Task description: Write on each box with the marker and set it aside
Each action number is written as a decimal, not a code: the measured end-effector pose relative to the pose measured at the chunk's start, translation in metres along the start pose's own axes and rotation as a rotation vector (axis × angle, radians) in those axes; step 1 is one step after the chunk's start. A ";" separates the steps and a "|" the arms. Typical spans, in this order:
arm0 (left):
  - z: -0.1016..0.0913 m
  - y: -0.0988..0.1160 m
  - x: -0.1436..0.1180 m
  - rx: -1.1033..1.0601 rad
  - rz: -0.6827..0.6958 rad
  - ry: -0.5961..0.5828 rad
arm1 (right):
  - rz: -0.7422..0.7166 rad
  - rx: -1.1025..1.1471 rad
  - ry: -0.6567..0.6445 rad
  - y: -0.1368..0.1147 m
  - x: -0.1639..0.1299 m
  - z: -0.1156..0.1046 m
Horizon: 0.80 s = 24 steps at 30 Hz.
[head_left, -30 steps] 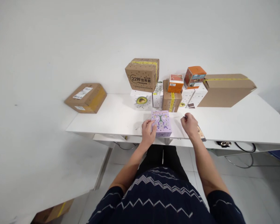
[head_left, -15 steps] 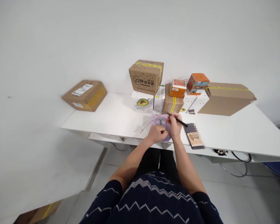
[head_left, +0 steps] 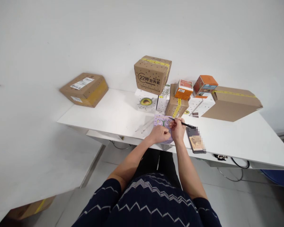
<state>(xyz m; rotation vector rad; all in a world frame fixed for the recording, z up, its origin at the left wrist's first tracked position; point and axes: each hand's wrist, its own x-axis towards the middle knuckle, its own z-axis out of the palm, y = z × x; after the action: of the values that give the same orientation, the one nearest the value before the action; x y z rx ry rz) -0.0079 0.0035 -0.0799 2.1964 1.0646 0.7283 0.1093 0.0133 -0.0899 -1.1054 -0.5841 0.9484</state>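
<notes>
My right hand [head_left: 178, 130] grips a black pen [head_left: 187, 125], its fingers closed around the shaft. The pen lies slantwise, one end over a purple printed sheet or packet [head_left: 159, 119] with a green tree-like picture. My left hand [head_left: 160, 134] is curled into a fist on the lower part of this purple piece. Whatever those curled fingers hold, if anything, is hidden. Just right of my right hand lies a dark phone-like slab [head_left: 195, 142] with a picture on it, partly blurred out.
A carton marked 22 [head_left: 148, 77] sits on white avocado-print boxes [head_left: 145, 102]. Beside them are a small brown carton [head_left: 174, 107] and two orange boxes [head_left: 184, 91]. A large flat carton [head_left: 232, 105] stands right, a labelled carton [head_left: 85, 90] left, on the white table [head_left: 104, 115].
The view has tilted slightly, shifting the boxes in the picture. Both hands stay over the purple piece; the pen now lies a little flatter in my right hand.
</notes>
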 end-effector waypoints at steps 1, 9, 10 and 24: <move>0.000 0.000 0.000 0.003 -0.003 -0.005 | -0.008 -0.008 -0.012 0.001 0.000 0.000; 0.001 0.000 -0.001 0.019 0.014 0.019 | -0.101 -0.224 -0.108 -0.001 -0.006 0.001; 0.001 -0.001 -0.002 0.018 0.018 0.026 | -0.109 -0.259 -0.130 -0.002 -0.006 0.002; 0.006 0.000 -0.005 0.183 0.081 0.060 | -0.304 -0.608 0.048 0.001 -0.001 -0.004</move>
<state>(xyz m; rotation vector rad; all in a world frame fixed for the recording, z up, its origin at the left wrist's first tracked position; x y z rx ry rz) -0.0070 -0.0023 -0.0850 2.3985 1.1161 0.7626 0.1120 0.0108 -0.0922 -1.5158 -1.0083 0.4817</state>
